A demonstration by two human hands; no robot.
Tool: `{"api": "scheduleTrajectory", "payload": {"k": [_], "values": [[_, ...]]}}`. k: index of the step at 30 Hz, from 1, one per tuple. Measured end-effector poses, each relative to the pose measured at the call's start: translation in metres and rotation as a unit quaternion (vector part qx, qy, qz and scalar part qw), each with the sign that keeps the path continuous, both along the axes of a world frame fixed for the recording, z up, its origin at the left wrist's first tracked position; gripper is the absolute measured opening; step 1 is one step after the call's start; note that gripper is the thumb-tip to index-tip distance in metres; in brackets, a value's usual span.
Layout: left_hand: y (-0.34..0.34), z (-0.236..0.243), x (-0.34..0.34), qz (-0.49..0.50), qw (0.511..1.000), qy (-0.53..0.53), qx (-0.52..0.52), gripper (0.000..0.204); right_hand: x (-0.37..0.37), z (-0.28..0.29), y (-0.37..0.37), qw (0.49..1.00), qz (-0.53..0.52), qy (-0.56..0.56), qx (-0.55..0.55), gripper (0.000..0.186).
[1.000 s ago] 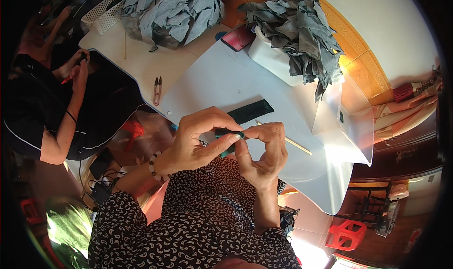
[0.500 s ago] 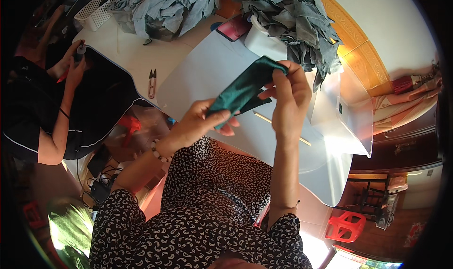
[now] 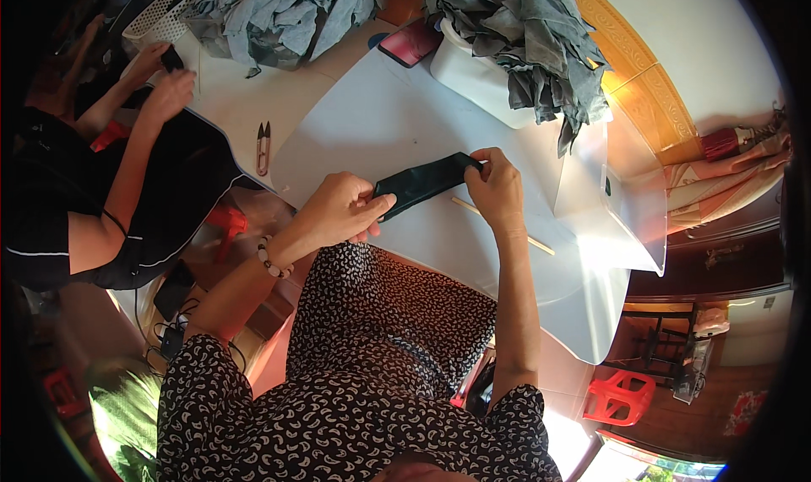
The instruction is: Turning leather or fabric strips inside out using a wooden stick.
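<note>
A dark green strip of fabric (image 3: 425, 183) is stretched between my hands, low over the white tabletop (image 3: 338, 131). At its left end my left hand (image 3: 342, 207) pinches it, thumb on top. My right hand (image 3: 497, 188) grips the other end between thumb and fingertips. The strip looks flat and folded, with a slight bend near the right end. Just beyond it, partly behind my right hand, a thin pale stick (image 3: 541, 246) lies on the tabletop.
Thread snips (image 3: 263, 149) lie left of my work. Grey fabric pieces overflow a white bin (image 3: 473, 81) and fill a clear container (image 3: 283, 55). A phone (image 3: 410, 43) rests between them. A clear upright panel (image 3: 629, 203) stands right. At left a co-worker's hand (image 3: 169, 98) handles a dark piece.
Both hands have lowered the green fabric toward the tabletop and levelled it from its steep tilt. My right hand came down and left. The co-worker's hands moved up and right.
</note>
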State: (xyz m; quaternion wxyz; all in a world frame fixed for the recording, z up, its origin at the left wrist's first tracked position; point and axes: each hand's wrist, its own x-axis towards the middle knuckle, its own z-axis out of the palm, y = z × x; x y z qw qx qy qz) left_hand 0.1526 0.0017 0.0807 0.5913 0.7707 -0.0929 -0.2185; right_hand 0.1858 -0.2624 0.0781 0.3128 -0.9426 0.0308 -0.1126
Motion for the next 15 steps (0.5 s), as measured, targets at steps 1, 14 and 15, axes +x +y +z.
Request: {"api": "scheduleTrajectory", "payload": {"k": [1, 14, 15], "values": [[0.000, 0.002, 0.000, -0.016, 0.999, -0.016, 0.037, 0.039, -0.002, 0.000, 0.001, 0.999, -0.006, 0.022, -0.039, 0.023], [-0.012, 0.021, -0.017, 0.043, 0.869, -0.440, 0.221, 0.059, -0.005, -0.009, 0.000, 0.992, -0.029, -0.046, -0.112, 0.031], [-0.020, 0.011, -0.016, -0.005, 0.858, -0.453, 0.243, 0.066, -0.005, -0.008, -0.002, 0.992, 0.003, -0.028, -0.126, 0.034]]}}
